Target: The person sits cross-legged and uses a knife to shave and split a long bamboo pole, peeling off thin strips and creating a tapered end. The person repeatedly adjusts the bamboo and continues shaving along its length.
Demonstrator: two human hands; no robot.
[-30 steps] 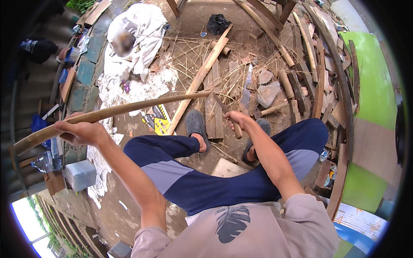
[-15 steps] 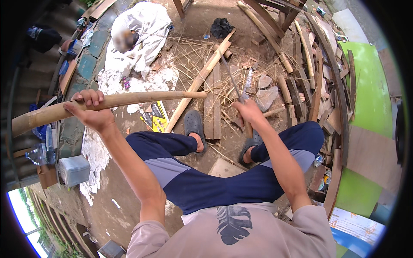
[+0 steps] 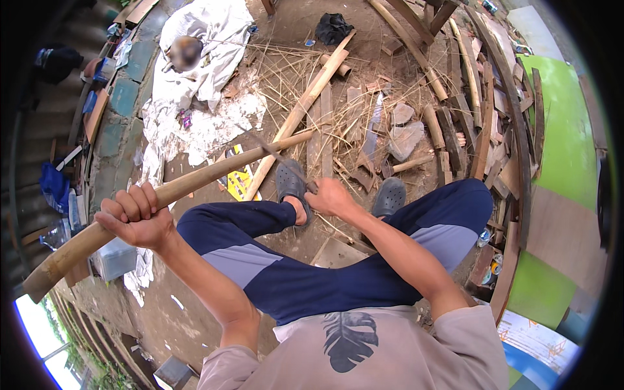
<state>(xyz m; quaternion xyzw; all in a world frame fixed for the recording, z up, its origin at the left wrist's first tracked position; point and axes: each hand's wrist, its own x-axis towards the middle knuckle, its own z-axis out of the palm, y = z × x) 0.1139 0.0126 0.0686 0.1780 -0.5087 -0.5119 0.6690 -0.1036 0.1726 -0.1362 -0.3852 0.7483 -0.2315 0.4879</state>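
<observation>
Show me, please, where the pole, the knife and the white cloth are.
Pole (image 3: 211, 173): head view, on the shaft, partway towards its thin end.
Knife (image 3: 289, 165): head view, on the blade, nearer to the handle.
White cloth (image 3: 218, 49): head view, on its folds.

A head-worn fisheye camera is looking forward and down from close above the T-shirt toward the ground.

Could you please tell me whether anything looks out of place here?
Yes: a saw lies bare among scattered thin strips ahead of the right shoe, not put away; the white cloth, further left, is crumpled.
</observation>
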